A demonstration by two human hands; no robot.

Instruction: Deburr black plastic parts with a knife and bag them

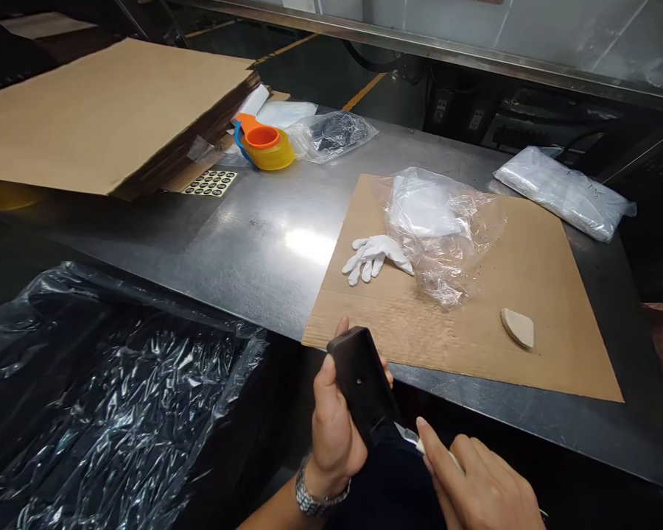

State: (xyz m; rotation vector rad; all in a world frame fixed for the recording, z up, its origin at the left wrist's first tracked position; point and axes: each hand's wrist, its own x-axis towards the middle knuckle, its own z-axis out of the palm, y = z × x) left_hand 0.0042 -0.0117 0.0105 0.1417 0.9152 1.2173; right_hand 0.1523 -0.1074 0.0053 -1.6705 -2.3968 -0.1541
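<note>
My left hand [334, 423] grips a black, hollow rectangular plastic part [363, 379], with the thumb on one side and fingertips showing past the far edge. A small hole shows in its floor. In my right hand [480, 478] is a small knife [407, 434] with a pale handle, its forefinger stretched along the handle. The short metal blade meets the lower right edge of the black part; whether it cuts into it I cannot tell. Both hands are in front of the table's near edge. A white glove [376, 258] lies on the cardboard sheet [535, 272] beyond them.
On the cardboard are a crumpled clear bag [447, 221] and a beige wedge-shaped pad [518, 327]. A wrapped bundle [563, 191] lies at right. Stacked cardboard [116, 110], tape dispenser [265, 140] and stickers [211, 182] stand left. Black plastic film [116, 412] fills the lower left.
</note>
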